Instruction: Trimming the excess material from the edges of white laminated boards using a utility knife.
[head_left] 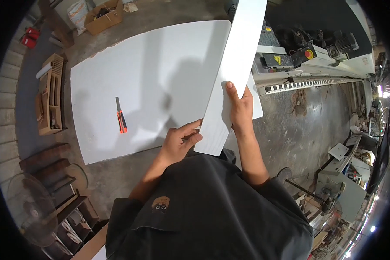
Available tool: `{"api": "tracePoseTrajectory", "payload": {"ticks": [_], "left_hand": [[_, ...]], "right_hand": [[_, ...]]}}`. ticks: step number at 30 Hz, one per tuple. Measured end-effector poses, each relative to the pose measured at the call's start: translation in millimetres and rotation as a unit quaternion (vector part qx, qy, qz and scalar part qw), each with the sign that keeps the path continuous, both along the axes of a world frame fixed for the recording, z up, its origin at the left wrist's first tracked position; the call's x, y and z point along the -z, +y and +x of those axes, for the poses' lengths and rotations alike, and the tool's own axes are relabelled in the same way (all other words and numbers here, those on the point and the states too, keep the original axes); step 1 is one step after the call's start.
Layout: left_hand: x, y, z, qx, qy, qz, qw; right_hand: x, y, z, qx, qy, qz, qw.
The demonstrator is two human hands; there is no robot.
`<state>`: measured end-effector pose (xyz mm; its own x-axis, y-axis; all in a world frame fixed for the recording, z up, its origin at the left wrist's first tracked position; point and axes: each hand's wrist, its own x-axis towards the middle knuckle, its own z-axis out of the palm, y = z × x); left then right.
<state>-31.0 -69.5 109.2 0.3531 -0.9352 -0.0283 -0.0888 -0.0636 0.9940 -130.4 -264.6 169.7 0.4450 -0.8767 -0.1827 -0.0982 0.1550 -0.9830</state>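
Observation:
A long, narrow white board (215,125) slants from my waist up past the top edge of the view. My right hand (242,106) grips its right edge, thumb lying on the upper face and the other fingers mostly hidden. At the near end, my left hand (180,143) holds the left edge, with fingers bent and the thumb beside it. Beneath and beyond the board lies a large white sheet (160,56). A utility knife (121,119) with an orange and black handle rests on that sheet, left of my hands, blade extended and pointing away.
A machine with a red emergency button (309,54) and a toothed rail (307,86) stands at the right. A cardboard box (104,19) sits at the far left, with a wooden shelf unit (52,95) nearer. A fan (32,210) is at the lower left.

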Motion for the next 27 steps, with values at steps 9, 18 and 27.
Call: {"api": "tracePoseTrajectory", "payload": {"ticks": [9,18,27], "left_hand": [[1.5,-2.1,-11.3,-0.014,0.048,-0.050,0.997],[-8.8,-2.7,-1.1,-0.004,-0.009,-0.002,1.000],[202.4,74.1,171.5,-0.490,-0.443,0.363,0.658]], "right_hand": [[-1.1,-3.5,-5.2,-0.012,0.015,-0.001,1.000],[-2.6,-5.8,-6.8,-0.027,0.025,0.015,0.999],[-8.5,-4.6,-12.4,-0.023,-0.038,0.058,0.997]]}}
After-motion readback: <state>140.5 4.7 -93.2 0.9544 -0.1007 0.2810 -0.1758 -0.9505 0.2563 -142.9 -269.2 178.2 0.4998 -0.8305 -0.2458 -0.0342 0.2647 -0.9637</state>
